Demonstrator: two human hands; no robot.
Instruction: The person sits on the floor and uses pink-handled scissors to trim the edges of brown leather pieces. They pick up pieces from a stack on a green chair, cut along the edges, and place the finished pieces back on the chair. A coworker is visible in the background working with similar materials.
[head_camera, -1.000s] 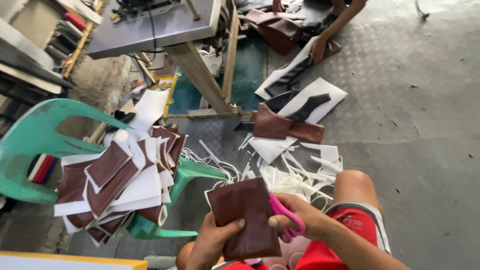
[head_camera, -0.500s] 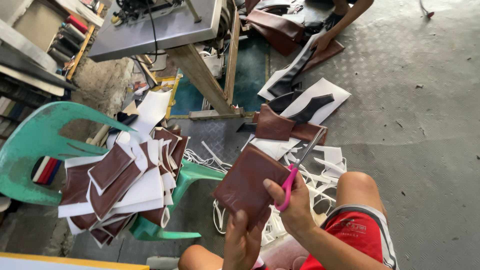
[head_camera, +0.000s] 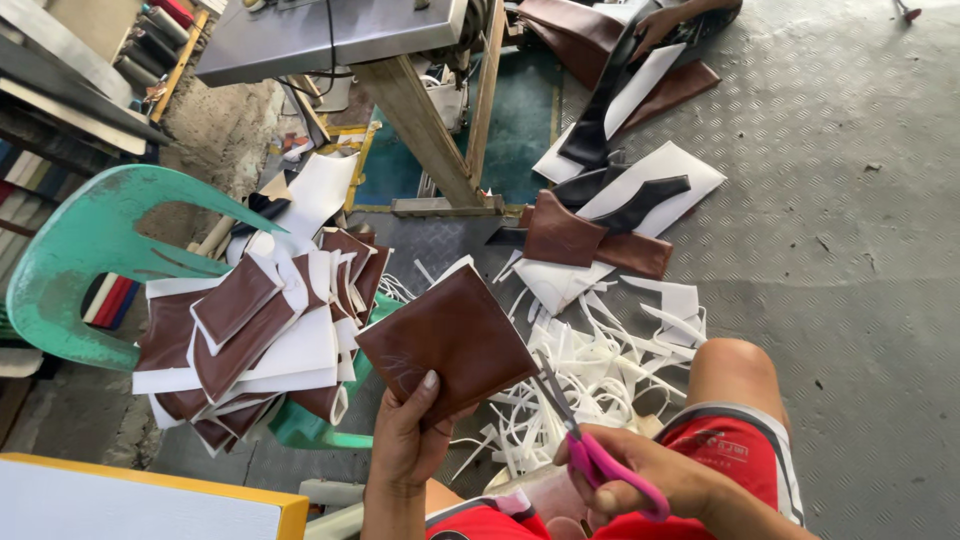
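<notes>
My left hand pinches the lower edge of a brown leather piece with a white backing, held up flat and tilted like a diamond. My right hand grips pink-handled scissors, whose blades point up-left and touch the piece's right lower edge. Both hands are above my lap, with my right knee bare beside red shorts.
A green plastic chair at left carries a stack of brown and white cut pieces. White trimmed strips litter the floor ahead. More leather pieces, a wooden table leg and another person's hand lie beyond.
The leather piece has swung left and lower, held by my left hand alone. My right hand with the scissors has dropped down and to the right, off the piece's top edge.
</notes>
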